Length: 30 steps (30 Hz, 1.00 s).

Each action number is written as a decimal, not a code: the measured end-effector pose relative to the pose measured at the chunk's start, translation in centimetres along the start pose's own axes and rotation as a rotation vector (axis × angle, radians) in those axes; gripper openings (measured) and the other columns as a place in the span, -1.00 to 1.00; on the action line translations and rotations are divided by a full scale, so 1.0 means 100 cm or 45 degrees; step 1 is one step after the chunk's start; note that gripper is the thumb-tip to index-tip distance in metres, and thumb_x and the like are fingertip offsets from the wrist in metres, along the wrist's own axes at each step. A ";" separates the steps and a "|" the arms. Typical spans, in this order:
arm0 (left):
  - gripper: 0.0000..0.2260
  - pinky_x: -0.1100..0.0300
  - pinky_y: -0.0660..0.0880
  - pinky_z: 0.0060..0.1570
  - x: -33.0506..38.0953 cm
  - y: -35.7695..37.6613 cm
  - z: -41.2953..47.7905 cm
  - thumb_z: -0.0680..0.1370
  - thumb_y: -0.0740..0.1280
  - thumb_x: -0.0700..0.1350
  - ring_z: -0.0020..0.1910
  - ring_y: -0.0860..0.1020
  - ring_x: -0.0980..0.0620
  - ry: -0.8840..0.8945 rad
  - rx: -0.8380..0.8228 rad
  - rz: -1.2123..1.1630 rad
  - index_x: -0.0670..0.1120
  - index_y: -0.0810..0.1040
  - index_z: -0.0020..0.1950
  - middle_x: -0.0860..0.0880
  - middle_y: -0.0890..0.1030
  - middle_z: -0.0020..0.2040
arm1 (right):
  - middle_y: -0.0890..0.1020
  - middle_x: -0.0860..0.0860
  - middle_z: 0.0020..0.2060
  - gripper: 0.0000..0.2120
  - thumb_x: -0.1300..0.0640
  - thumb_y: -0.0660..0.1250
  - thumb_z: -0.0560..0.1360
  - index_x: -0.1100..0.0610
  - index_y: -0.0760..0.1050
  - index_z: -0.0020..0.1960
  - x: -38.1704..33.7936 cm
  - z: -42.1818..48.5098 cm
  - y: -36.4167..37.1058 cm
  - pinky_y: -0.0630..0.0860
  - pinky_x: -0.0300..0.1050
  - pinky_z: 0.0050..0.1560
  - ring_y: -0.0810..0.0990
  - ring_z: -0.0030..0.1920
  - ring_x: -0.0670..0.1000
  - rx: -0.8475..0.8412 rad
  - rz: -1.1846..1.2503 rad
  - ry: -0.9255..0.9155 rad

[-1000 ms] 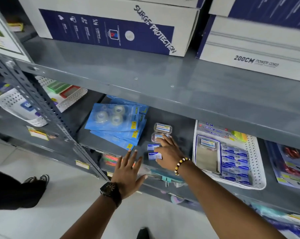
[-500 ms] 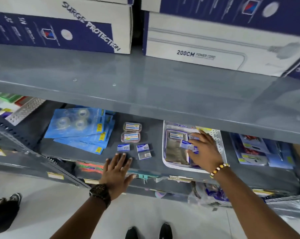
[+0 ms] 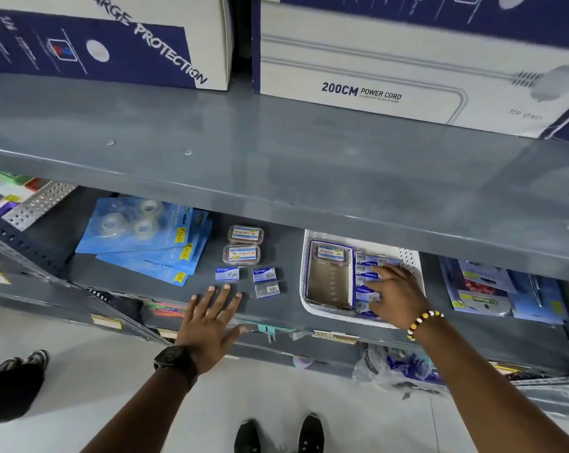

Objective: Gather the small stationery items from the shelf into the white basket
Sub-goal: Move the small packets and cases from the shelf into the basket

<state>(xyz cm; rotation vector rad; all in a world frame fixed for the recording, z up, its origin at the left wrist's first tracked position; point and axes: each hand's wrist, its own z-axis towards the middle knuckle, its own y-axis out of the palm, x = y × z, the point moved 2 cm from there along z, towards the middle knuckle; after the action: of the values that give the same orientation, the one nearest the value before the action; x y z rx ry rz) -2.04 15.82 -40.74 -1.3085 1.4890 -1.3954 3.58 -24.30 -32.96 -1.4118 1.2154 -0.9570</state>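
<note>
The white basket (image 3: 409, 258) stands on the lower grey shelf at the right. It holds a row of small blue boxes (image 3: 365, 265) and a larger open blue box (image 3: 328, 282). My right hand (image 3: 396, 297) lies in the basket, fingers spread on top of the row. Left of the basket, two small blue boxes (image 3: 227, 274) (image 3: 264, 275) and a grey one (image 3: 267, 290) lie on the shelf. Behind them are two clear cases (image 3: 246, 234) (image 3: 241, 255). My left hand (image 3: 209, 318) rests flat at the shelf's front edge, just in front of the blue boxes, empty.
Blue tape packs (image 3: 139, 238) are stacked left of the small items. An upper shelf (image 3: 276, 165) with big cartons (image 3: 358, 67) overhangs the reach. Hanging packs (image 3: 492, 289) lie right of the basket. Another white basket (image 3: 38, 204) sits far left. Someone's feet (image 3: 18, 361) stand at left.
My right hand moved from the small boxes at mid-shelf rightward into the white basket with a small blue box, and now rests lower on the row. The left hand stayed at the edge.
</note>
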 end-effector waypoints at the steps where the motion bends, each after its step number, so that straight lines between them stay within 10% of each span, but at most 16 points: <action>1: -0.38 -0.15 -0.08 0.50 0.000 -0.001 0.000 0.57 -0.12 0.36 0.57 0.02 -0.14 -0.005 -0.012 0.001 0.14 0.01 0.58 0.02 0.06 0.59 | 0.44 -0.01 0.39 -0.54 -0.06 0.44 0.33 -0.06 0.57 0.22 -0.002 0.001 -0.001 0.23 0.03 0.44 0.37 0.39 0.08 0.010 0.023 -0.015; 10: -0.38 -0.10 -0.24 0.50 -0.001 0.002 0.001 0.58 -0.13 0.36 0.57 -0.18 -0.09 -0.010 -0.018 0.017 0.17 -0.15 0.58 0.06 -0.11 0.60 | 0.59 -0.04 0.19 -0.73 0.02 0.40 0.42 0.01 0.62 0.11 -0.084 0.024 -0.036 0.39 0.00 0.34 0.50 0.25 0.04 0.477 0.495 -0.274; 21: -0.35 -0.05 -0.37 0.46 0.000 0.006 0.002 0.55 -0.13 0.39 0.55 -0.29 -0.06 -0.022 -0.010 -0.010 0.20 -0.25 0.56 0.07 -0.22 0.59 | 0.25 0.04 0.51 -0.66 -0.05 0.28 0.48 -0.02 0.52 0.23 -0.177 0.059 -0.016 -0.17 0.24 0.50 0.03 0.54 0.12 -0.019 -0.046 -0.512; 30: -0.35 -0.05 -0.34 0.47 -0.002 0.007 0.002 0.55 -0.14 0.41 0.58 -0.20 -0.04 -0.050 0.014 -0.041 0.20 -0.16 0.58 0.09 -0.14 0.61 | 0.20 0.09 0.52 -0.60 -0.10 0.40 0.41 -0.06 0.51 0.22 -0.190 0.070 -0.007 -0.22 0.35 0.47 -0.04 0.55 0.17 -0.161 -0.169 -0.454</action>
<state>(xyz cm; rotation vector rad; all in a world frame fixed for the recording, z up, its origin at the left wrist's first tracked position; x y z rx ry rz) -1.91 15.86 -41.52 -1.3508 1.4387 -1.3884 7.04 -4.28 -32.83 -1.6970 0.9378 -0.6865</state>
